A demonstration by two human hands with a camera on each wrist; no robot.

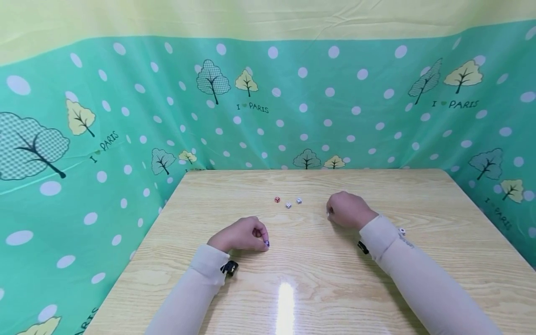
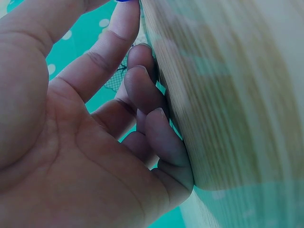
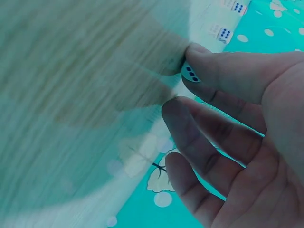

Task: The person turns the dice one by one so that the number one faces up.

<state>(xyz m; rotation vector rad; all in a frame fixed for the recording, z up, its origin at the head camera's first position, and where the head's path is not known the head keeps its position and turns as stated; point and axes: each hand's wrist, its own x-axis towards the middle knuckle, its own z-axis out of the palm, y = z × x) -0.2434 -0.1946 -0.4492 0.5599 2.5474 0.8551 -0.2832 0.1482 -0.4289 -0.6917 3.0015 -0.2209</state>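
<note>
My left hand (image 1: 243,235) is low over the near middle of the table, pinching a small blue die (image 1: 267,243) between thumb and index finger. Only a sliver of that die shows at the top edge of the left wrist view. Farther right and back, my right hand (image 1: 346,209) pinches a white die (image 3: 190,72) with dark pips at the tabletop. Between the hands, toward the back, lie a red die (image 1: 277,199) and two white dice, one nearer (image 1: 288,205) and one farther right (image 1: 299,201).
Another white die (image 1: 402,231) lies just beyond the right sleeve. The light wooden table (image 1: 318,284) reflects a bright strip near its front. Green dotted cloth (image 1: 268,107) hangs around the back and sides.
</note>
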